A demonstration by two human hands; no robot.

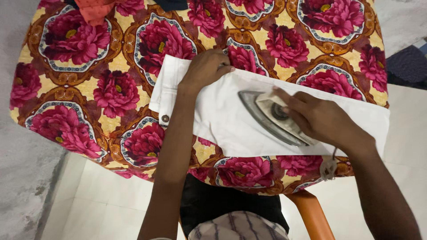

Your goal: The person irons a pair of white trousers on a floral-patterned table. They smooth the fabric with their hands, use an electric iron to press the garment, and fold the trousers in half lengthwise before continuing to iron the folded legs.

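A table is covered with a cloth that has big pink flowers on a yellow and brown pattern. Under the near edge, an orange leg stands on the floor. The floor has pale tiles, and on the left is a grey rough strip. At the far right lies a dark blue mat. The light is soft and even.

The cloth over the table is yellow with large magenta-pink flowers set in brown and grey-white scrolled frames. On it lies a plain white garment with a dull metal button. The iron is grey metal with a beige top. At the far left sits orange-red fabric. The near chair leg is orange. The floor is pale.
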